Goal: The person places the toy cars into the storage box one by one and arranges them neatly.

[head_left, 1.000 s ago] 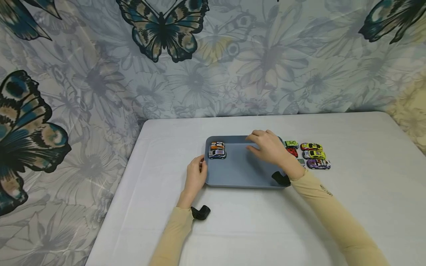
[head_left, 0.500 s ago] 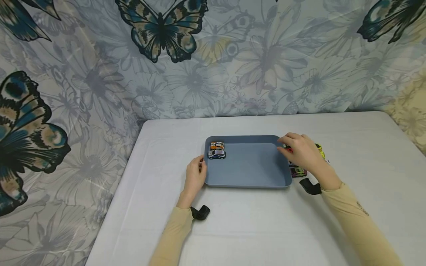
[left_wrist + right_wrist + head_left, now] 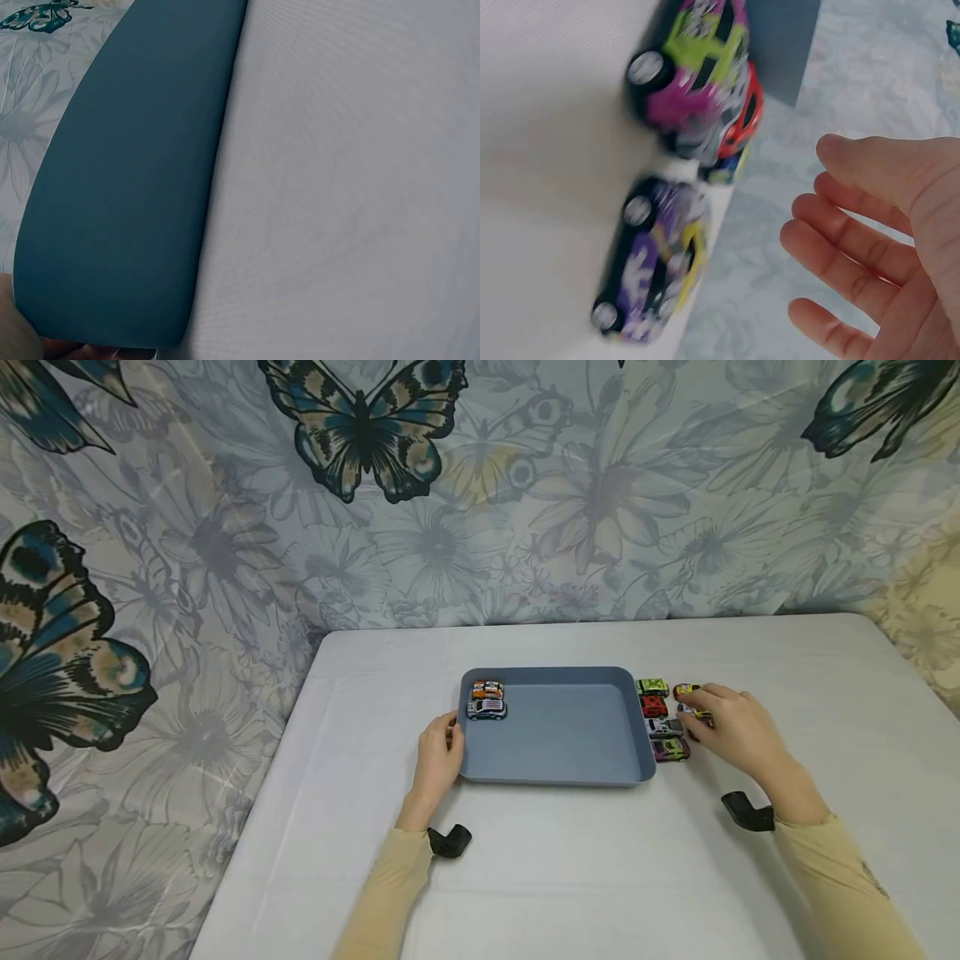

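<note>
My left hand (image 3: 438,756) grips the left wall of a blue-grey tray (image 3: 562,727); the left wrist view shows the thumb at one side of that corner and fingertips partly hidden behind it. Inside the tray, an orange toy car (image 3: 488,690) and a silver-and-black toy car (image 3: 487,710) stand together at the far left. Over the toy cars right of the tray hovers my right hand (image 3: 738,735), fingers relaxed and spread with nothing held. It partly hides a red-and-yellow toy car (image 3: 684,690). A purple toy car (image 3: 649,262) shows below it in the right wrist view.
Along the tray's right wall stand a green toy car (image 3: 652,687), a red one (image 3: 654,706), a silver one (image 3: 664,727) and a green-and-purple one (image 3: 670,749). The white-covered table (image 3: 525,877) ends at a butterfly-printed cloth (image 3: 480,560) behind.
My right hand has moved from above the tray to the right, over the second row of toy cars, uncovering those beside the tray. My left hand has stayed at the tray's left side.
</note>
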Action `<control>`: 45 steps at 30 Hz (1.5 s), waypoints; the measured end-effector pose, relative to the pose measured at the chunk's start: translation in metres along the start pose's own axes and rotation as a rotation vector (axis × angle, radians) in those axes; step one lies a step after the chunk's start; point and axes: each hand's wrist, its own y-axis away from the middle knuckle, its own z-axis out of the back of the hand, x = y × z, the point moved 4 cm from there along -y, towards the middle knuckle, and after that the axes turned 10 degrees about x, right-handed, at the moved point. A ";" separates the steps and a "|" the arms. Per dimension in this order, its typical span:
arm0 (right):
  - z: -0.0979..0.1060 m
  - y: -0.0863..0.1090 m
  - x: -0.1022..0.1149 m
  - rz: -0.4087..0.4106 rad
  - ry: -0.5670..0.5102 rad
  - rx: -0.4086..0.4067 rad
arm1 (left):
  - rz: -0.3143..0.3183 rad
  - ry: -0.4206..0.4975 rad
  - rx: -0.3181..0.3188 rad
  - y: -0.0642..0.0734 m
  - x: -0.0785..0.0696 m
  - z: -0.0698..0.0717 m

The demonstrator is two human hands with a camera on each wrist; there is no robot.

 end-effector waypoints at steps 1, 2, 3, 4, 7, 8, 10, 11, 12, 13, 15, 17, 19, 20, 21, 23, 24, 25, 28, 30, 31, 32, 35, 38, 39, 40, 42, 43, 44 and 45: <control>0.000 0.003 -0.003 -0.009 0.002 -0.001 | -0.001 0.000 -0.001 0.000 0.000 0.000; 0.000 0.006 -0.005 -0.018 0.003 -0.002 | -0.002 -0.002 -0.002 0.000 0.000 0.000; 0.001 0.009 -0.008 -0.027 0.004 -0.002 | -0.003 -0.002 -0.004 0.000 0.000 0.000; 0.001 0.012 -0.011 -0.037 0.005 -0.003 | -0.003 -0.003 -0.005 0.000 0.000 0.000; 0.002 0.020 -0.018 -0.062 0.005 0.007 | -0.003 -0.005 -0.009 0.000 0.000 0.000; 0.003 0.022 -0.021 -0.069 0.001 0.011 | -0.003 -0.006 -0.009 0.000 0.000 0.000; 0.003 0.027 -0.025 -0.080 -0.006 0.021 | -0.002 -0.008 -0.009 0.000 0.000 0.000; 0.003 0.029 -0.027 -0.083 -0.006 0.024 | -0.002 -0.009 -0.007 0.000 0.000 0.000; 0.002 0.031 -0.028 -0.085 -0.009 0.027 | -0.003 -0.010 -0.007 0.000 0.000 0.000; 0.002 0.033 -0.030 -0.085 -0.011 0.029 | -0.002 -0.010 -0.006 0.000 0.000 0.000; 0.001 0.036 -0.033 -0.086 -0.010 0.030 | -0.001 -0.011 -0.006 0.000 0.000 0.000; -0.001 0.038 -0.036 -0.093 -0.013 0.032 | 0.000 -0.012 -0.006 0.000 0.000 0.000; -0.002 0.040 -0.039 -0.106 -0.016 0.043 | 0.001 -0.012 -0.006 0.000 0.000 0.000; -0.003 0.040 -0.040 -0.114 -0.018 0.052 | 0.001 -0.011 -0.005 0.000 0.000 0.000; -0.004 0.041 -0.041 -0.124 -0.020 0.060 | 0.002 -0.012 -0.005 0.000 0.000 0.000; -0.006 0.043 -0.044 -0.144 -0.029 0.081 | 0.003 -0.011 -0.004 0.000 0.000 0.000; -0.007 0.043 -0.045 -0.152 -0.033 0.087 | 0.004 -0.010 -0.004 0.000 0.000 0.000; -0.007 0.044 -0.046 -0.159 -0.037 0.093 | 0.004 -0.010 -0.004 0.000 0.000 0.000; -0.009 0.045 -0.048 -0.175 -0.047 0.100 | 0.002 -0.010 -0.007 0.000 0.000 0.000; -0.010 0.046 -0.049 -0.180 -0.047 0.098 | -0.001 -0.009 -0.008 0.000 0.000 0.000; -0.010 0.046 -0.050 -0.184 -0.048 0.100 | -0.001 -0.009 -0.007 0.000 0.000 0.000; -0.011 0.046 -0.050 -0.188 -0.048 0.101 | -0.001 -0.009 -0.006 0.000 0.000 0.000; -0.012 0.047 -0.052 -0.197 -0.052 0.102 | -0.001 -0.004 -0.002 0.000 -0.001 0.000; -0.013 0.047 -0.053 -0.208 -0.058 0.107 | -0.002 0.000 -0.001 0.000 -0.001 0.000; -0.013 0.047 -0.054 -0.210 -0.060 0.110 | -0.001 -0.001 -0.001 0.000 -0.001 0.000; -0.013 0.047 -0.054 -0.213 -0.062 0.113 | -0.001 -0.001 -0.001 0.000 -0.001 0.000; -0.013 0.047 -0.053 -0.215 -0.067 0.117 | 0.002 -0.002 -0.002 0.000 -0.001 0.000; -0.013 0.047 -0.053 -0.216 -0.069 0.120 | 0.006 -0.002 -0.001 0.000 -0.001 0.000; -0.012 0.047 -0.053 -0.214 -0.071 0.120 | 0.007 -0.001 -0.001 0.000 -0.001 0.000; -0.012 0.047 -0.053 -0.212 -0.073 0.119 | 0.008 -0.002 0.000 0.000 -0.001 0.000</control>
